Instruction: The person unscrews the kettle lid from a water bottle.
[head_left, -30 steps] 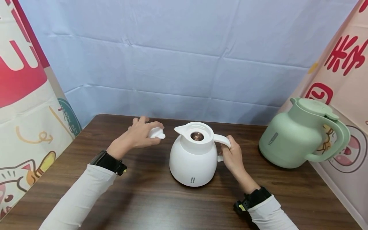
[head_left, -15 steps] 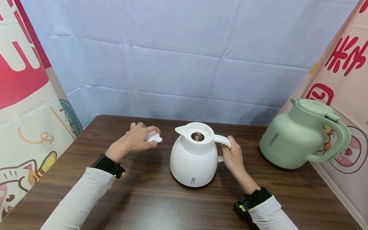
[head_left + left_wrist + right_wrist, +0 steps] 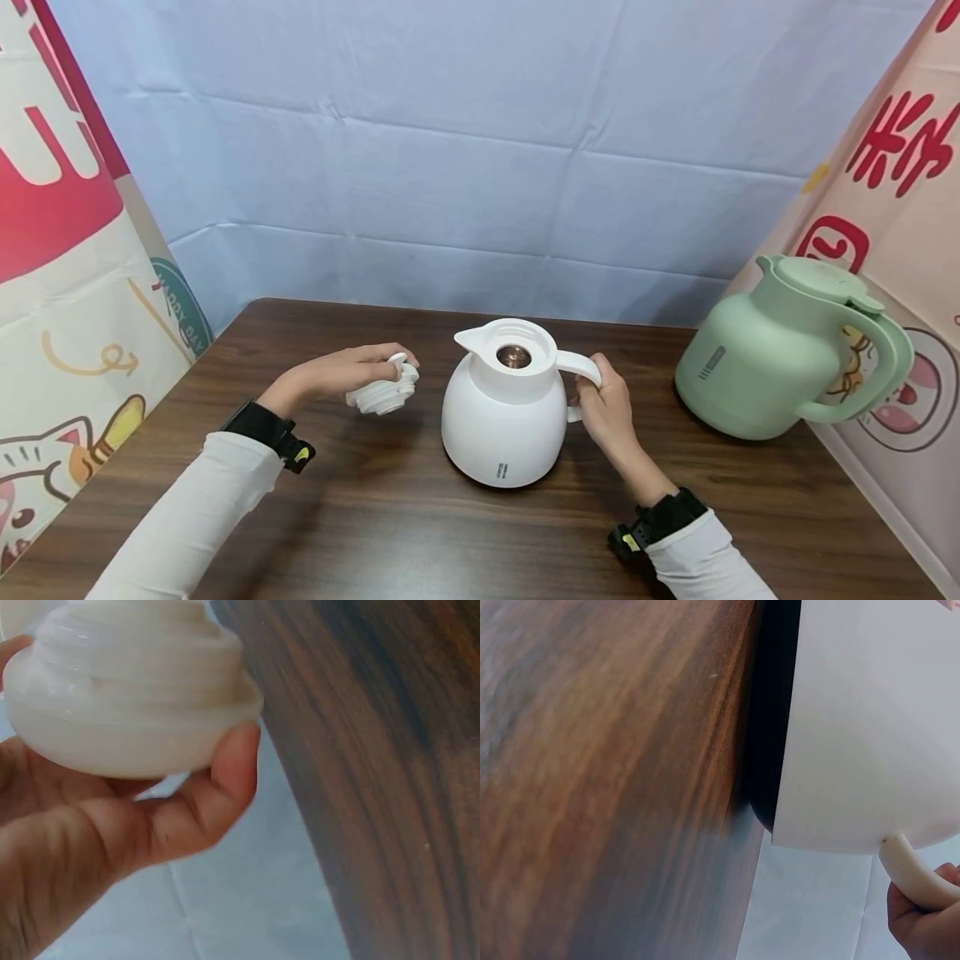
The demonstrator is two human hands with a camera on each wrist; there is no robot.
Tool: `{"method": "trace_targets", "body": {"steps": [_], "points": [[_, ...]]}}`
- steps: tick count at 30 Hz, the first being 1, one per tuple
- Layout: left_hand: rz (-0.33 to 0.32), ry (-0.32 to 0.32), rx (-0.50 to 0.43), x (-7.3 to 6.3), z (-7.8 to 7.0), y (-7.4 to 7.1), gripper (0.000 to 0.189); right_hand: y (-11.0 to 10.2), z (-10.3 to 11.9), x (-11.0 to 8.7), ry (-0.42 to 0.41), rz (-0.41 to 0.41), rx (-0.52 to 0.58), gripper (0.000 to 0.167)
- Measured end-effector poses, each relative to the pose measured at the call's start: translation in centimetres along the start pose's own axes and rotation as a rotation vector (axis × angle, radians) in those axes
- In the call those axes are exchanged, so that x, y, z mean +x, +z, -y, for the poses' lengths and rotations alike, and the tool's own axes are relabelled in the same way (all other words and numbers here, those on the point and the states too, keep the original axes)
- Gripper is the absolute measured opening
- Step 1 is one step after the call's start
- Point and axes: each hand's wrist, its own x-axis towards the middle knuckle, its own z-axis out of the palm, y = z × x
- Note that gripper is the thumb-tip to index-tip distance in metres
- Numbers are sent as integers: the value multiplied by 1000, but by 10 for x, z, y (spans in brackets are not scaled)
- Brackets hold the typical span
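Observation:
A white thermos jug (image 3: 504,437) stands upright on the table, its round mouth uncovered and a coppery inside showing. My right hand (image 3: 606,408) grips the jug's handle (image 3: 579,364); in the right wrist view the fingers wrap the handle's lower end (image 3: 919,877). Left of the spout, above the table, my left hand (image 3: 341,372) holds the white lid (image 3: 385,392), tilted so its ridged underside shows. Close up in the left wrist view, the thumb presses the rim of the stepped lid (image 3: 127,712), with fingers at its far side.
A larger green thermos jug (image 3: 772,358) with its lid on stands at the table's right side. The dark wooden table (image 3: 420,533) ends at a pale blue cloth (image 3: 450,167) behind. Printed cloths (image 3: 67,317) hang at both sides.
My left hand has drawn slightly left and lower and turned over, tipping the lid so its ridged underside comes into view. The right hand and the white jug have stayed in place.

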Motion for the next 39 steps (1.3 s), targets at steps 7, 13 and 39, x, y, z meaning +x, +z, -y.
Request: {"method": "trace_targets", "body": {"steps": [7, 13, 39], "points": [[40, -47, -285, -1, 12, 3, 34, 0, 1, 0, -12, -4, 13, 13], [80, -28, -464, 0, 24, 6, 38, 0, 1, 0, -4, -4, 18, 12], [-138, -154, -590, -4, 50, 18, 45, 0, 0, 1, 4, -5, 4, 13]]}}
